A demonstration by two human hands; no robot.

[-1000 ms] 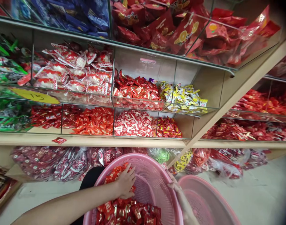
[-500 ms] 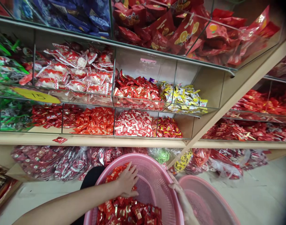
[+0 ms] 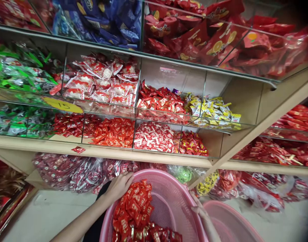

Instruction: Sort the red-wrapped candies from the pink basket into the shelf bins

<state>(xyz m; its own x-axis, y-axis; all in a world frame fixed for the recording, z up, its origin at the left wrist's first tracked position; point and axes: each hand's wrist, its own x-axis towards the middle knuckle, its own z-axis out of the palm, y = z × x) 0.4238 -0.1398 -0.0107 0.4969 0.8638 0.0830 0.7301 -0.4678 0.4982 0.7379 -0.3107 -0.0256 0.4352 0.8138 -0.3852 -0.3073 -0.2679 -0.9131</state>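
Note:
A pink plastic basket (image 3: 181, 195) with perforated walls sits low in front of me. Bright red wrapped candies (image 3: 135, 203) fill its left side, and darker red and gold wrapped candies (image 3: 154, 233) lie nearest me. My left hand (image 3: 120, 185) is closed on the basket's far left rim, its fingertips partly hidden. On the right side, my right hand (image 3: 199, 209) grips the rim, fingers curled over the edge. Neither hand holds any candy that I can see.
A second pink basket (image 3: 227, 222) stands on the floor at the right. Ahead are glass-fronted candy shelves with a wooden ledge (image 3: 144, 156), where one red packet (image 3: 78, 149) lies. Bagged candies (image 3: 85, 174) are stored underneath. A yellow tag (image 3: 63, 105) reads 15.
My left hand has left the candies inside the basket and moved to its left rim. The right hand keeps its hold. My view has shifted left, so the shelves appear further right.

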